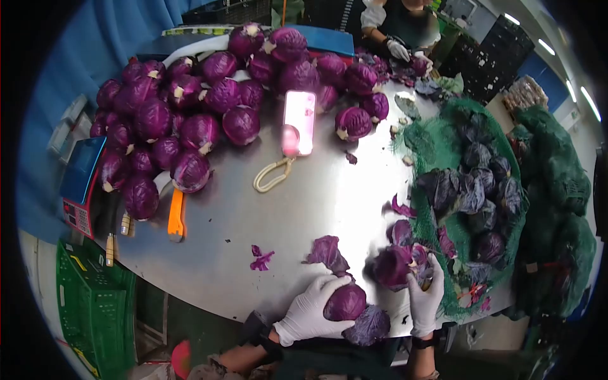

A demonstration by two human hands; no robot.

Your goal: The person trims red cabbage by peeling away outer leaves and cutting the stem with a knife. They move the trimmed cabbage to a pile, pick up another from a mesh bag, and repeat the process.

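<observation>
My left hand (pixel 315 311), in a white glove, is wrapped round a small, shiny red cabbage (pixel 346 302) near the table's front edge. A duller, darker cabbage (pixel 368 326) lies against it on the near side. My right hand (pixel 426 296), also gloved, has its thumb and fingers closed on loose red cabbage leaves (pixel 392 266) to the right. The fingers partly cover these leaves, so whether anything else is in the grip is hidden. A torn outer leaf (pixel 327 252) rests just beyond my left hand, and a smaller scrap (pixel 261 258) lies farther left.
Many trimmed cabbages (pixel 152 119) are heaped at the back left. A lit phone (pixel 299 123) with a cord loop lies mid-table. An orange-handled tool (pixel 177 215) sits left. Green netting (pixel 516 171) holds dark cabbages at right. Across the table, a person's gloved hand (pixel 398 50) is near leaves.
</observation>
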